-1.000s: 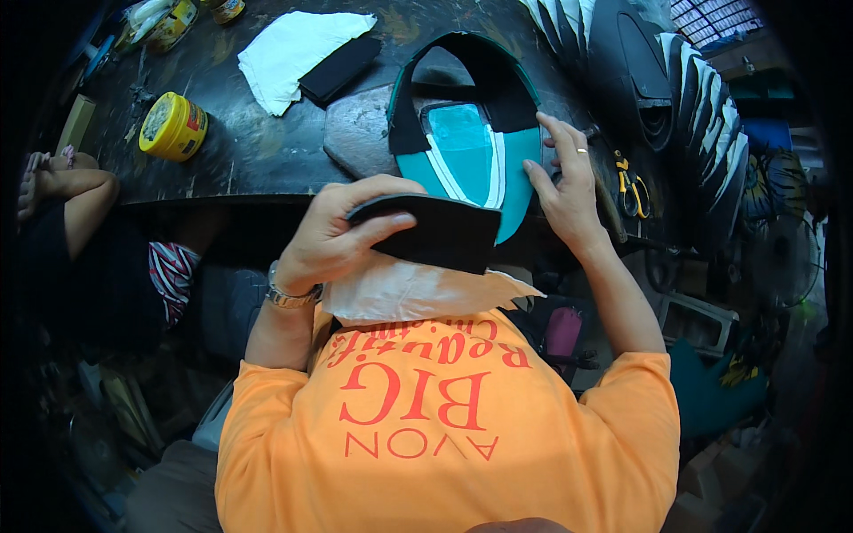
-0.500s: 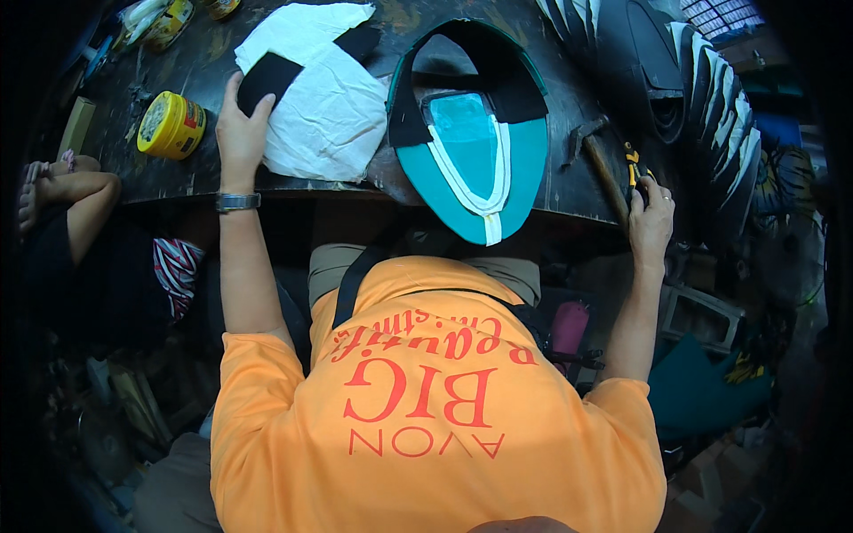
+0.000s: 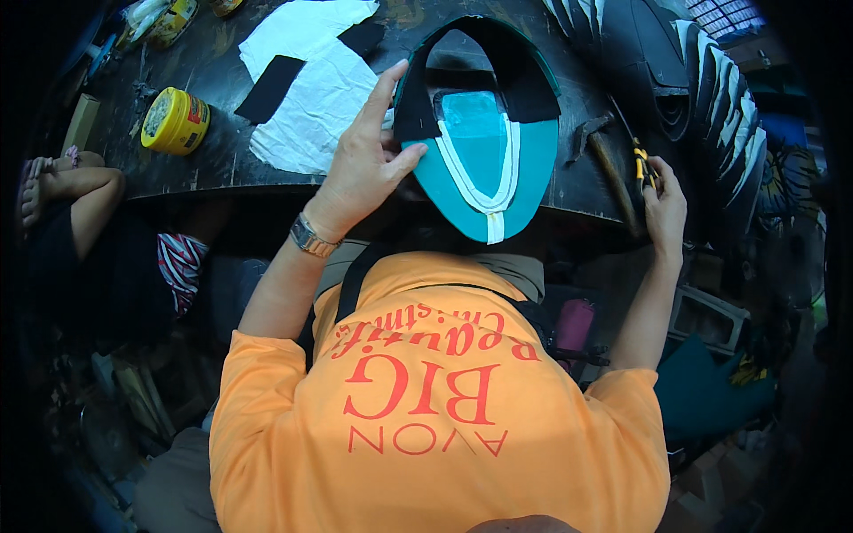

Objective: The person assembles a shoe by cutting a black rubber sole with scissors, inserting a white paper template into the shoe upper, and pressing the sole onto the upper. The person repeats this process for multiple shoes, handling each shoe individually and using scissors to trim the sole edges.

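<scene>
From the head view, the far rim falls away into black, so the clutter below the dark, scuffed tabletop point(image 3: 231, 169) is hard to make out, and a second black piece point(image 3: 362, 38) is partly covered by the crumpled white cloth point(image 3: 311, 120). The right hand's grip on the slim scissors with yellow-and-black handles point(image 3: 641, 164) is half concealed by its own fingers. That right hand point(image 3: 665, 200) is curled around the handles near the tabletop's edge, the blades pointing away from the body. The left hand point(image 3: 366, 164) is spread, forefinger stretched long and thumb held apart, both at the left side of the teal-and-black curved fabric piece with white V-shaped tape point(image 3: 478, 164); its remaining fingers are mostly out of sight. The curved piece sits between the two hands, its taped tip overhanging the near edge. Both forearms reach forward, the left angled inward with a metal watch point(image 3: 313, 236) at the wrist, the right well out to the side.
</scene>
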The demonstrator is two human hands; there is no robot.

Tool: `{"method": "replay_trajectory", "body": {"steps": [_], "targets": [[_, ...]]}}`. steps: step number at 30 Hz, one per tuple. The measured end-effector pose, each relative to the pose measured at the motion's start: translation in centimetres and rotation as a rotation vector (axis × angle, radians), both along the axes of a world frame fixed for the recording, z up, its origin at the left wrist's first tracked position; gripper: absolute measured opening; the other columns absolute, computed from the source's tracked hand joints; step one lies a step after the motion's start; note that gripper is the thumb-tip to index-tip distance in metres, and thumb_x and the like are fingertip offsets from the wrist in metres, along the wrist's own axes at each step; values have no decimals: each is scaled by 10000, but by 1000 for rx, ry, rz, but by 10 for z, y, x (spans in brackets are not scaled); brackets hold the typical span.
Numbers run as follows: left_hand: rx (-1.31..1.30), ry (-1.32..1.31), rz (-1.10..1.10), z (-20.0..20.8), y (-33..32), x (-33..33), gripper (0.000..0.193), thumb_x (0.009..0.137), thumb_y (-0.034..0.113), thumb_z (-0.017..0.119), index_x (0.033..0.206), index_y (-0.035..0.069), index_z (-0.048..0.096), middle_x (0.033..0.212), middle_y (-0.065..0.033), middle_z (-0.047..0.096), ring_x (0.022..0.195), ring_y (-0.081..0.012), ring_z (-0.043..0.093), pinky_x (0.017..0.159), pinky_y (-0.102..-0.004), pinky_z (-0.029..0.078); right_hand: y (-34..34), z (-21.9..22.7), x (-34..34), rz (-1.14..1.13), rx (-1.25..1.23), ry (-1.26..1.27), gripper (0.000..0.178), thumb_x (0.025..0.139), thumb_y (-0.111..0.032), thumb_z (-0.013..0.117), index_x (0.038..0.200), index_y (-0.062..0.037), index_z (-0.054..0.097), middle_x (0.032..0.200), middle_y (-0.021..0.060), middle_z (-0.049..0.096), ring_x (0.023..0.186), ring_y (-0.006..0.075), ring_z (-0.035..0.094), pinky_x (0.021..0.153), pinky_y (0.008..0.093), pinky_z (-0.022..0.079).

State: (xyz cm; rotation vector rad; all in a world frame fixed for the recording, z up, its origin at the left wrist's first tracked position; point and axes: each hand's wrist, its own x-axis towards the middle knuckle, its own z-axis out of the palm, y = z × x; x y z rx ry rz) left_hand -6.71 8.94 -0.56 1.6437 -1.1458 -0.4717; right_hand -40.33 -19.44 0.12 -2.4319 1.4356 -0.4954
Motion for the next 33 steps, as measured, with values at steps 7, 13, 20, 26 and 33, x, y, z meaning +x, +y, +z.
{"method": "replay_trajectory", "body": {"steps": [7,13,20,26,33], "targets": [[-96,119,12,-16,0,-28,870,921,-11,704,1619,136,206,1449,-193,499,1078,-203,703,748,-271,632,93,56,10,170,261,-581,432,922,41,524,1332,-45,630,1009,39,612,873,98,578,797,244,481],[10,-150,10,3,-1,-38,784,874,26,757,1547,111,363,1310,-176,543,889,-201,697,687,-289,604,112,25,89,479,-4,-200,391,840,33,580,1217,-32,656,1094,195,657,929,335,662,828,392,539],[-8,-127,-56,19,4,-17,623,844,9,777,1417,100,552,1204,-124,579,994,-202,716,859,-308,622,111,13,133,565,-444,13,357,847,-3,662,1204,-16,677,1160,184,651,1126,347,604,949,457,516],[-104,125,-117,6,0,-31,504,879,-64,682,1355,89,616,1161,-96,606,1044,-195,712,913,-299,612,138,17,151,813,262,-509,318,832,-79,764,1114,14,651,1130,195,624,1116,355,612,952,412,502],[47,-253,-43,19,1,-29,444,867,47,751,1304,70,671,1172,-118,634,1069,-247,682,904,-384,543,134,0,162,733,381,-504,243,821,-61,806,1004,10,664,1026,91,638,984,200,637,890,318,515]]}}
